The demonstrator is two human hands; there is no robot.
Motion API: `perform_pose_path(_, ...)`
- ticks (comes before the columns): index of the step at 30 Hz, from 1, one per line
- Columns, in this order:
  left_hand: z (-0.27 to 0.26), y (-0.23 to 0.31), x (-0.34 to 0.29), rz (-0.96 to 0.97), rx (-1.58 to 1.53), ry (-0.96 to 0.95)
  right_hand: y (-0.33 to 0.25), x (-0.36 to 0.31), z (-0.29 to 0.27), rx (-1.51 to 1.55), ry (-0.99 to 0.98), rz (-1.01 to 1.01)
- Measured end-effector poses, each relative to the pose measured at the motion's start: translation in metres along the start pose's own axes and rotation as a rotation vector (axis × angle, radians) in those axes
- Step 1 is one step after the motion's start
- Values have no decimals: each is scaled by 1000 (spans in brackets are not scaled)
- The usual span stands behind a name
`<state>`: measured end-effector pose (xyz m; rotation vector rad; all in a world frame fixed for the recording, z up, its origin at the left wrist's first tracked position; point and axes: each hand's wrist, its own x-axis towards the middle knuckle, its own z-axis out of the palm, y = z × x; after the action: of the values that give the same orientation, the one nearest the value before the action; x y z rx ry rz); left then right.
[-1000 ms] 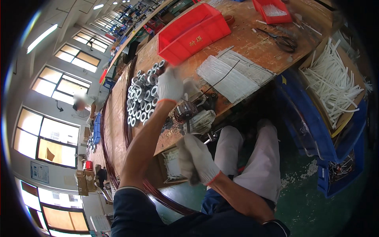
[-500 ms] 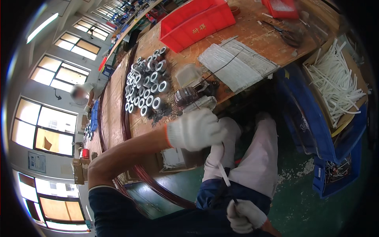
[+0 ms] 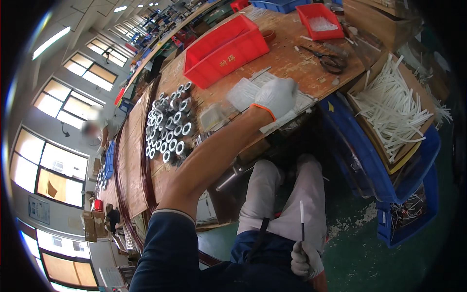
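My left hand point(image 3: 276, 99), in a white knit glove with an orange cuff, is over a flat white bundle point(image 3: 243, 95) near the table's edge. Its fingers are curled, and what they hold, if anything, is hidden. Low in front of my body, my right hand point(image 3: 306, 259), also gloved, is closed around a thin stick point(image 3: 302, 219), white at its upper end and dark lower down. The stick points up, above my lap. My left forearm crosses the table edge and partly covers a dark coiled part point(image 3: 203, 137) beside a small clear plastic piece point(image 3: 212, 118).
Many grey metal rings point(image 3: 168, 124) stand clustered on the wooden table. Beyond are a red bin point(image 3: 226, 61), scissors point(image 3: 331, 62) and a small red tray point(image 3: 321, 27). At right, a box of white tubes point(image 3: 391, 104) rests on blue crates point(image 3: 360, 160). Another person point(image 3: 99, 131) is far left.
My left hand has moved from above my lap up and forward to the white bundle. The stick in my right hand has swung from leaning left to upright. The whole view has shifted.
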<state>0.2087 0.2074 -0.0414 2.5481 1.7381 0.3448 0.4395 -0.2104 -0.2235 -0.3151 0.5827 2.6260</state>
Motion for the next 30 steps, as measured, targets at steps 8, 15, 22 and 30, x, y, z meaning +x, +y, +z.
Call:
perform_pose_path(8, -61, -3, -42, -21, -127, -283, -27, 117, 87, -410, 118, -340)
perform_pose_path(15, -164, -23, -134, -357, 190, -525, 13, 271, 139, -410, -210, -605)
perform_pose_path(22, -153, -62, -173, -301, 151, -454, 10, 288, 170, -909, 187, -664)
perform_pose_path(30, -149, -81, -192, -180, 69, -318, -114, 185, 256, -3102, -33, -1319)
